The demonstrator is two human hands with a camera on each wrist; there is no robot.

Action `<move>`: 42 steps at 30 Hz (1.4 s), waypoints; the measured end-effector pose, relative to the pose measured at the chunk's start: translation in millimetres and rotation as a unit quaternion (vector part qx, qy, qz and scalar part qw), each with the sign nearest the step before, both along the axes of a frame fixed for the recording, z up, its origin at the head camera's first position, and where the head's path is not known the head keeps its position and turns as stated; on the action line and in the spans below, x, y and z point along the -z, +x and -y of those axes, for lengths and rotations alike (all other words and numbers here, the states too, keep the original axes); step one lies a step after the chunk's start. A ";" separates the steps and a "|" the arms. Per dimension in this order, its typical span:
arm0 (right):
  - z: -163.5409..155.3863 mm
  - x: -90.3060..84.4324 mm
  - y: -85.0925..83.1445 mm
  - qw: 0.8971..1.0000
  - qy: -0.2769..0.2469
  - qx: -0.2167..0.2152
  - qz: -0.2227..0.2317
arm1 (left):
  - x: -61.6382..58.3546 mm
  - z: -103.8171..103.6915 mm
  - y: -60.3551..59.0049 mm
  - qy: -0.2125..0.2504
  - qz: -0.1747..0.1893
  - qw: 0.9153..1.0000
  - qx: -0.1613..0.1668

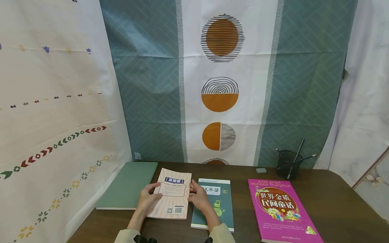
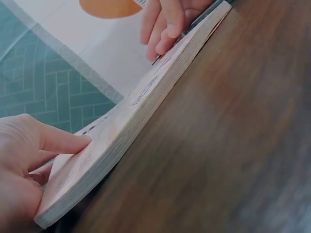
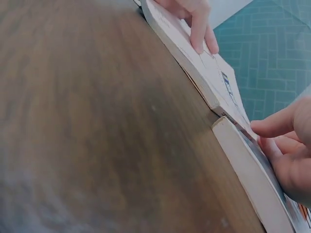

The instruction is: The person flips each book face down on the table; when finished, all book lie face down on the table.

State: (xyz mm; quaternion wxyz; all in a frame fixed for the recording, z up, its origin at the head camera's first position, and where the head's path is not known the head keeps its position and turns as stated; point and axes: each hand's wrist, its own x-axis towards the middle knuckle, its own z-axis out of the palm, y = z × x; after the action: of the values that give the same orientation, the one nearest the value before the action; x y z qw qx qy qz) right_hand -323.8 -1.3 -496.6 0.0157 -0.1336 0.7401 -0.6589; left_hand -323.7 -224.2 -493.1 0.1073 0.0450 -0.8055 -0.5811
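Observation:
A pale pink paperback with a blue title box and a barcode lies slightly turned in front of me. My left hand grips its left edge, thumb on the cover; in the left wrist view the fingers go partly out of sight behind the book. At the opposite edge, my right hand pinches the paperback, reaching across a dark green book with a beetle drawing. In the right wrist view, the thumb meets the paperback's edge just beside the green book's end.
A large plain green book lies at the left, close by the paperback. To the right is a magenta storybook. Behind it stand a black mesh pen cup with pencils and a small grey eraser. Patterned curtains border the dark wooden table.

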 end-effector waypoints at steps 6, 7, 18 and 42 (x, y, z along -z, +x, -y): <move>-0.4 0.2 -0.3 1.000 0.006 -0.008 -0.008 | -1.0 -3.5 1.3 -0.026 0.004 1.000 0.004; -0.4 0.6 -0.6 1.000 0.008 -0.008 -0.010 | -1.5 -3.9 1.6 -0.030 0.003 1.000 0.005; 0.4 2.1 1.7 0.999 0.035 0.001 -0.026 | -1.7 -2.1 2.1 -0.105 -0.004 0.994 0.007; -25.1 -16.7 -5.1 0.998 -0.001 0.070 0.000 | -26.9 -10.4 4.3 -0.118 -0.094 0.988 -0.018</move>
State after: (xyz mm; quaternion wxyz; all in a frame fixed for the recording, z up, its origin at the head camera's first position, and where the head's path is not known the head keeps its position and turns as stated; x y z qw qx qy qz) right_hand -328.9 23.9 -479.9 -0.0305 -0.0815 0.7469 -0.6592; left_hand -319.4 -213.9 -466.2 0.1972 -0.0079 -0.8537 -0.4820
